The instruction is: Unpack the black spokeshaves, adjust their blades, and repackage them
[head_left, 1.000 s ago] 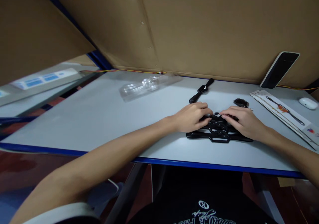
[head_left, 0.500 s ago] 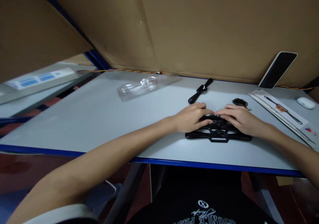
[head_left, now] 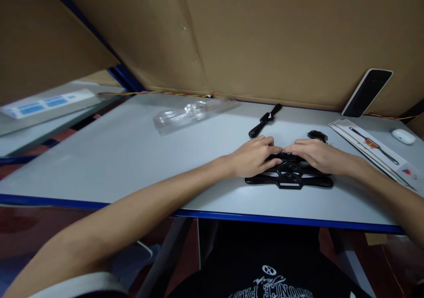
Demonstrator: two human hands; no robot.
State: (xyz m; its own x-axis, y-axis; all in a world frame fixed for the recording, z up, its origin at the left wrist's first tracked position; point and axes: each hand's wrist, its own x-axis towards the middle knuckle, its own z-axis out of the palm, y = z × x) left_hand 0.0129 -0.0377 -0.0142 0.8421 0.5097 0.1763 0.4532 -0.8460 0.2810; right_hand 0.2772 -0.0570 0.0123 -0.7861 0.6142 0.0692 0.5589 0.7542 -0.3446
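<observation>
Several black two-handled tools lie stacked front to back on the grey table, the nearest black tool (head_left: 290,181) fully in view. My left hand (head_left: 256,155) is closed on the left handle of the farthest tool in this row. From the other side my right hand (head_left: 319,155) rests over its right part, fingertips meeting the left ones at the middle, where small metal parts show. What the right fingers grip is hidden. Another black tool (head_left: 265,120) lies apart behind my left hand, and small black parts (head_left: 317,135) sit behind my right hand.
A clear plastic package (head_left: 192,113) lies at the back. On the right are a leaning phone (head_left: 367,93), printed cards (head_left: 374,144) and a white earbud case (head_left: 403,136). Cardboard panels (head_left: 265,37) rise behind the table (head_left: 99,156).
The view has shifted slightly. My right fingers lie a little flatter over the farthest tool; my left hand keeps its place on the handle.
</observation>
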